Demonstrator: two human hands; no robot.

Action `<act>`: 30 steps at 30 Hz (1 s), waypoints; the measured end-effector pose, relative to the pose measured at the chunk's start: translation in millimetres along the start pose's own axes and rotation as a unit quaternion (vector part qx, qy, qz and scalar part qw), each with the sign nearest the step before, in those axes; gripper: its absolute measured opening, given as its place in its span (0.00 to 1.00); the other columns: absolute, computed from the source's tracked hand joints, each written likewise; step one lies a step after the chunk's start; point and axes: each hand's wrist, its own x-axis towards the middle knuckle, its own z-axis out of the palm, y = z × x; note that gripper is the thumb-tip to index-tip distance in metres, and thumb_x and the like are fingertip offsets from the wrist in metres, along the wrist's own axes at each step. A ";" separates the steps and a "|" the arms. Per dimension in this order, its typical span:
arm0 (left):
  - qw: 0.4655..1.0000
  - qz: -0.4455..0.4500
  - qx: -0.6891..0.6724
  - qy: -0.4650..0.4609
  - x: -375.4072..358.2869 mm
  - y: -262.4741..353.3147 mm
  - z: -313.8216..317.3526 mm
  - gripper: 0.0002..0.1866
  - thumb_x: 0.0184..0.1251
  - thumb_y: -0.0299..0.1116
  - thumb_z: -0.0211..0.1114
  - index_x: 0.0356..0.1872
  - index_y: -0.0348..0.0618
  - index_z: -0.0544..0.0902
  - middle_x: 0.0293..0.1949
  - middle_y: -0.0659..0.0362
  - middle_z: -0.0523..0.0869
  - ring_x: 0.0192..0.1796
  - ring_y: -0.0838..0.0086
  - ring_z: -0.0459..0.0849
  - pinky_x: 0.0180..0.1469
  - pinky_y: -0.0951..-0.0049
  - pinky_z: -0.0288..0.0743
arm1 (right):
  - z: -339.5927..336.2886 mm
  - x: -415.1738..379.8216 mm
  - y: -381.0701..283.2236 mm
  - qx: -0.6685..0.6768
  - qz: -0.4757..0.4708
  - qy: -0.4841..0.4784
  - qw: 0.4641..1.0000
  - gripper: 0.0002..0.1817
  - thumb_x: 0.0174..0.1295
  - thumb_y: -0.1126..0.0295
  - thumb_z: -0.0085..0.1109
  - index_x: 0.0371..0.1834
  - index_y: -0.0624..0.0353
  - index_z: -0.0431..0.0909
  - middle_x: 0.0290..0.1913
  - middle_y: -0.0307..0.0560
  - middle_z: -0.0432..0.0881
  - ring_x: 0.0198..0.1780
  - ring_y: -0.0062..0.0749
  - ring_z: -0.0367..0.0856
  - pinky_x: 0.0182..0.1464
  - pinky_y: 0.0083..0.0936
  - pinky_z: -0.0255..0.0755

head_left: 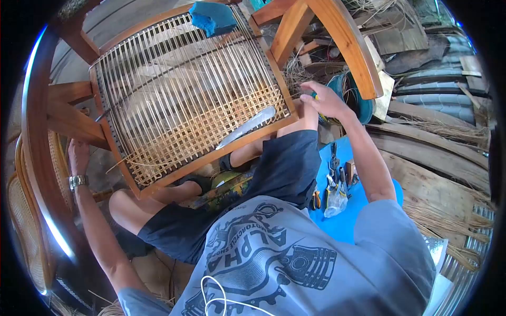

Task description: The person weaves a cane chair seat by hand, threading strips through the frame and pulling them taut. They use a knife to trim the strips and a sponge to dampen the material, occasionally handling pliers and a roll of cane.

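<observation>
A wooden chair frame [116,162] lies tilted over my knees. Cane strands [174,79] run across its seat opening, and a woven lattice [179,134] fills the part nearest me. A flat pale blade-like tool [246,127] rests on the weave, and a blue block [212,19] sits at the far edge. My left hand [79,157], below the wristwatch-side chair leg, is partly hidden, its grip unclear. My right hand [326,101] is just right of the frame's corner, fingers curled around something yellow and green, mostly hidden.
Pliers and other tools [337,176] lie on a blue surface [340,224] at my right. Beyond my right hand is a teal container [362,108]. Wood planks and loose cane strands [448,226] cover the right side. Woven cane panels [31,210] stand at the far left.
</observation>
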 end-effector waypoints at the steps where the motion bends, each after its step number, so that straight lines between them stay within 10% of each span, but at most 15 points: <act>1: 1.000 -0.008 -0.019 -0.016 -0.4 -9.8 -1.6 0.15 0.73 0.29 0.61 0.57 0.38 0.81 0.49 0.45 0.88 0.52 0.50 0.86 0.55 0.57 0.77 | 2.6 -5.8 0.2 0.025 -0.001 -0.007 1.000 0.25 0.71 0.61 0.62 0.67 0.62 0.76 0.64 0.55 0.81 0.67 0.46 0.78 0.71 0.38 0.69; 7: 0.994 0.088 0.059 0.027 -11.5 26.4 -5.0 0.13 0.72 0.26 0.59 0.54 0.36 0.82 0.55 0.44 0.85 0.54 0.46 0.84 0.57 0.56 0.76 | -3.0 11.3 -35.4 -0.021 -0.113 -0.033 0.993 0.17 0.71 0.62 0.61 0.55 0.63 0.79 0.52 0.55 0.85 0.57 0.48 0.83 0.61 0.38 0.75; 12: 0.980 -0.081 0.102 0.147 -69.7 124.7 -8.4 0.16 0.77 0.33 0.64 0.60 0.37 0.82 0.58 0.50 0.86 0.60 0.59 0.84 0.64 0.64 0.75 | -27.7 6.8 -46.0 0.094 -0.025 -0.167 0.981 0.18 0.69 0.63 0.64 0.57 0.60 0.80 0.45 0.46 0.83 0.49 0.31 0.83 0.55 0.30 0.76; 19: 0.983 -0.071 -0.133 0.104 -135.7 163.3 22.0 0.18 0.73 0.32 0.71 0.60 0.39 0.83 0.58 0.55 0.86 0.61 0.70 0.83 0.65 0.70 0.75 | -17.8 1.4 -46.8 0.105 -0.030 -0.226 0.968 0.11 0.68 0.73 0.63 0.51 0.63 0.80 0.43 0.47 0.85 0.48 0.31 0.84 0.56 0.28 0.77; 26: 0.990 -0.004 -0.041 0.137 -152.0 227.3 17.3 0.17 0.68 0.29 0.72 0.57 0.44 0.85 0.60 0.53 0.85 0.62 0.60 0.83 0.67 0.66 0.74 | -40.7 1.2 -34.6 -0.075 -0.159 -0.102 0.979 0.10 0.67 0.69 0.59 0.43 0.65 0.83 0.39 0.55 0.82 0.42 0.52 0.83 0.49 0.42 0.74; 30: 0.995 0.073 0.021 0.063 -147.3 261.5 17.2 0.18 0.68 0.31 0.73 0.57 0.44 0.85 0.62 0.55 0.85 0.67 0.63 0.80 0.71 0.58 0.71 | -58.3 7.4 -33.7 -0.135 -0.145 -0.082 0.977 0.10 0.68 0.67 0.60 0.44 0.62 0.85 0.41 0.56 0.84 0.48 0.45 0.85 0.54 0.44 0.74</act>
